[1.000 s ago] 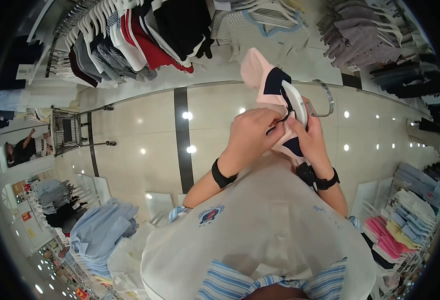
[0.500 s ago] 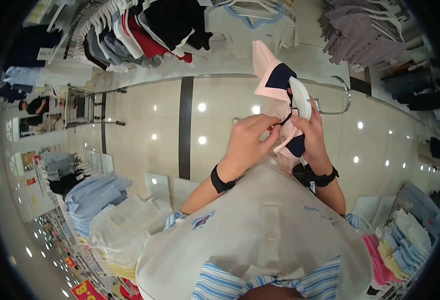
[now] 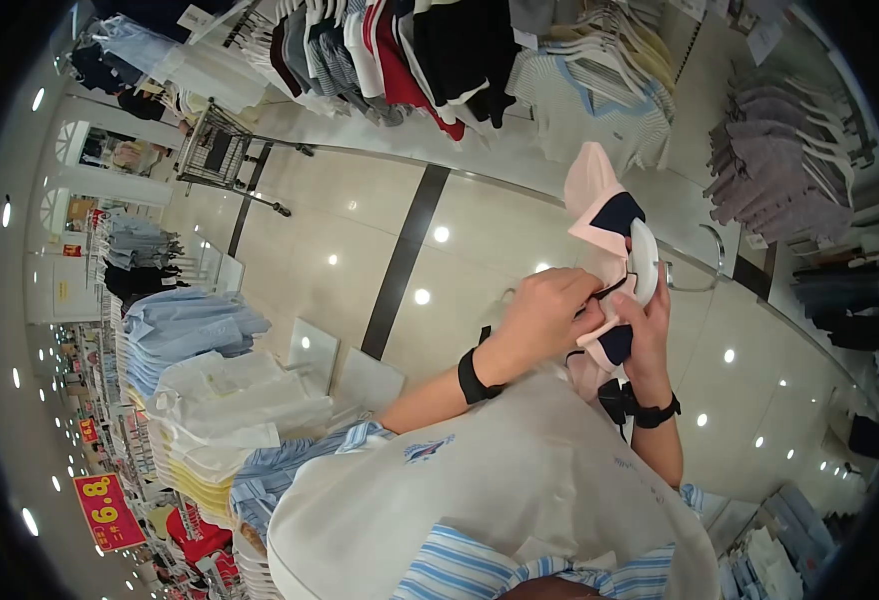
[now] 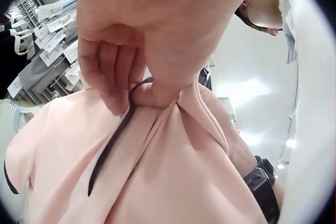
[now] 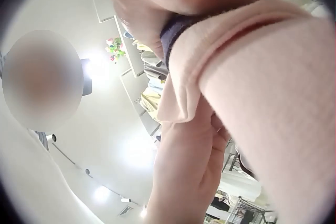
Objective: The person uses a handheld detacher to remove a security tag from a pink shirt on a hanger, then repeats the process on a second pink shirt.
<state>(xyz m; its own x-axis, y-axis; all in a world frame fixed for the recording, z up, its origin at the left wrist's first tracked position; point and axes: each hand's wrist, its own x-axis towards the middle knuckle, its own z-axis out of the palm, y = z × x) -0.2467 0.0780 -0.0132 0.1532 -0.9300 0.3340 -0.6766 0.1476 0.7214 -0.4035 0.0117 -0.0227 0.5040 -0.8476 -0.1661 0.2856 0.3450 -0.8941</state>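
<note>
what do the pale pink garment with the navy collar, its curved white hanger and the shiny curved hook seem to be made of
Garment: soft matte knit, perhaps cotton; it folds softly, with a fine fuzz along one edge.
Hanger: probably smooth plastic, from its even white surface; painted wood is possible.
Hook: likely polished metal, given its silvery shine.

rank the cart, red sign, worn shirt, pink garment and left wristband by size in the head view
1. worn shirt
2. cart and pink garment, too close to rank
3. red sign
4. left wristband
</note>
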